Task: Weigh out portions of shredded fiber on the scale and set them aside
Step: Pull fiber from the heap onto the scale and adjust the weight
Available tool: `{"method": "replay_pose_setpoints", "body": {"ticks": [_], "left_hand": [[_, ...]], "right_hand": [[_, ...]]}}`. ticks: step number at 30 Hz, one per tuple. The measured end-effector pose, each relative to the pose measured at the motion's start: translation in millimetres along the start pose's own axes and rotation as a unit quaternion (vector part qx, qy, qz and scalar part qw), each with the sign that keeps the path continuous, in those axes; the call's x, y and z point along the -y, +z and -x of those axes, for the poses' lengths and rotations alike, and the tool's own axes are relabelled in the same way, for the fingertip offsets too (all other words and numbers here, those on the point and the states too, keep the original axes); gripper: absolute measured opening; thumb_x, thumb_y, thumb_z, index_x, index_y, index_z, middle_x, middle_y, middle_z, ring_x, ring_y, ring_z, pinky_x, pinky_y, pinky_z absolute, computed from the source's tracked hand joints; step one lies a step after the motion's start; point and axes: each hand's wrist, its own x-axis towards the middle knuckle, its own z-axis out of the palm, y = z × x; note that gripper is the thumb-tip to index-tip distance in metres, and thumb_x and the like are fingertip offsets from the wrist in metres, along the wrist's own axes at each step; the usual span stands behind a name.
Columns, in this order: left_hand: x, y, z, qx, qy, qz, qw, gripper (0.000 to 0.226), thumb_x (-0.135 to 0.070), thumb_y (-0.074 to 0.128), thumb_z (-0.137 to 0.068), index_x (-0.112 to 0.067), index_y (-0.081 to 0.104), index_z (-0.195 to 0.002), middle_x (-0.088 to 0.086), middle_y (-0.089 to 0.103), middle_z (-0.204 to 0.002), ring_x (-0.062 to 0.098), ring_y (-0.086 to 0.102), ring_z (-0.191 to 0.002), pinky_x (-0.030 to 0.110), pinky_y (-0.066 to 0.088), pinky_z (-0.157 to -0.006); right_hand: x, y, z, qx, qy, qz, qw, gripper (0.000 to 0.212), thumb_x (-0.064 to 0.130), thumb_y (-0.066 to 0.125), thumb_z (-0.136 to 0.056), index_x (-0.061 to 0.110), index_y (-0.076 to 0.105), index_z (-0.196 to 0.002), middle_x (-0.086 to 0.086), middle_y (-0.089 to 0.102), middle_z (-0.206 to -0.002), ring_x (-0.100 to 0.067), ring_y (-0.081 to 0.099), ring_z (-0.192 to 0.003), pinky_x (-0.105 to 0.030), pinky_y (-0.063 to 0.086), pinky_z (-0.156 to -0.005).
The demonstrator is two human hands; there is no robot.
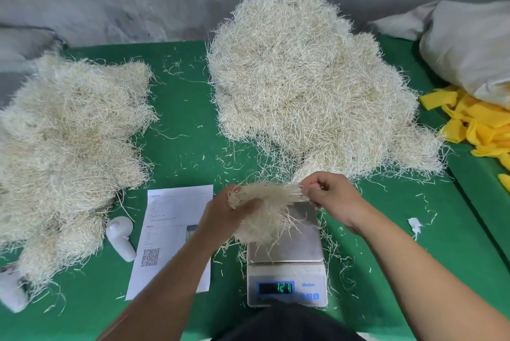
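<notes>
A small digital scale (287, 277) stands on the green table at the front centre, and its display shows lit green digits. A tuft of pale shredded fiber (263, 219) hangs over the steel pan and touches it. My left hand (223, 213) grips the tuft's left end. My right hand (331, 196) pinches strands at its right end, just above the pan's far corner. A big heap of loose fiber (311, 87) lies behind the scale. Another fiber heap in rounded clumps (69, 147) lies at the left.
A printed sheet with a QR code (171, 241) lies left of the scale, beside a white plastic object (121, 236). Yellow cloth strips (480, 125) and a white sack (474, 45) sit at the right. Loose strands litter the green tabletop (182, 120).
</notes>
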Motion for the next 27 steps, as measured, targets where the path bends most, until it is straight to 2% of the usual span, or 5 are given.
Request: {"method": "replay_pose_setpoints", "body": {"ticks": [6, 12, 15, 19, 27], "left_hand": [[-18, 24, -1, 0.010, -0.020, 0.170, 0.985, 0.041, -0.049, 0.084, -0.079, -0.033, 0.064, -0.111, 0.000, 0.077, -0.102, 0.022, 0.076, -0.089, 0.037, 0.064, -0.073], [-27, 36, -9, 0.092, -0.202, 0.496, 0.840, 0.052, -0.027, 0.079, -0.093, -0.019, 0.056, -0.139, 0.024, 0.064, -0.134, 0.042, 0.065, -0.121, 0.069, 0.047, -0.103], [-31, 23, -16, 0.135, -0.226, 0.390, 0.882, 0.026, -0.017, 0.069, -0.098, -0.010, 0.068, -0.123, 0.022, 0.067, -0.127, 0.029, 0.072, -0.107, 0.050, 0.058, -0.097], [-25, 8, -23, 0.070, -0.192, 0.318, 0.926, 0.043, -0.027, 0.084, -0.084, -0.008, 0.070, -0.120, 0.018, 0.073, -0.118, 0.031, 0.074, -0.100, 0.044, 0.061, -0.084], [-24, 6, -32, -0.084, -0.040, -0.056, 0.994, 0.030, -0.035, 0.083, -0.086, -0.029, 0.062, -0.107, -0.014, 0.073, -0.094, 0.008, 0.070, -0.081, 0.033, 0.058, -0.071]], "right_hand": [[21, 35, -5, 0.098, -0.029, 0.075, 0.992, 0.039, 0.049, 0.070, -0.094, 0.026, 0.064, -0.125, 0.008, 0.073, -0.111, -0.009, 0.073, -0.078, -0.033, 0.061, -0.069], [27, 38, -17, 0.081, -0.020, -0.045, 0.996, 0.019, 0.031, 0.073, -0.095, 0.031, 0.073, -0.114, 0.015, 0.076, -0.111, -0.007, 0.072, -0.099, -0.035, 0.057, -0.090], [23, 28, -23, 0.080, 0.010, -0.002, 0.997, 0.045, 0.031, 0.076, -0.092, 0.029, 0.063, -0.134, 0.003, 0.068, -0.132, -0.018, 0.069, -0.098, -0.046, 0.059, -0.089], [13, 14, -32, 0.054, 0.060, -0.066, 0.995, 0.019, 0.015, 0.074, -0.094, 0.025, 0.074, -0.110, -0.016, 0.072, -0.103, -0.034, 0.070, -0.070, -0.053, 0.061, -0.071], [9, 23, -38, -0.030, -0.053, 0.136, 0.989, 0.016, 0.001, 0.068, -0.092, 0.015, 0.064, -0.097, -0.006, 0.060, -0.088, 0.001, 0.060, -0.058, -0.014, 0.044, -0.048]]}}
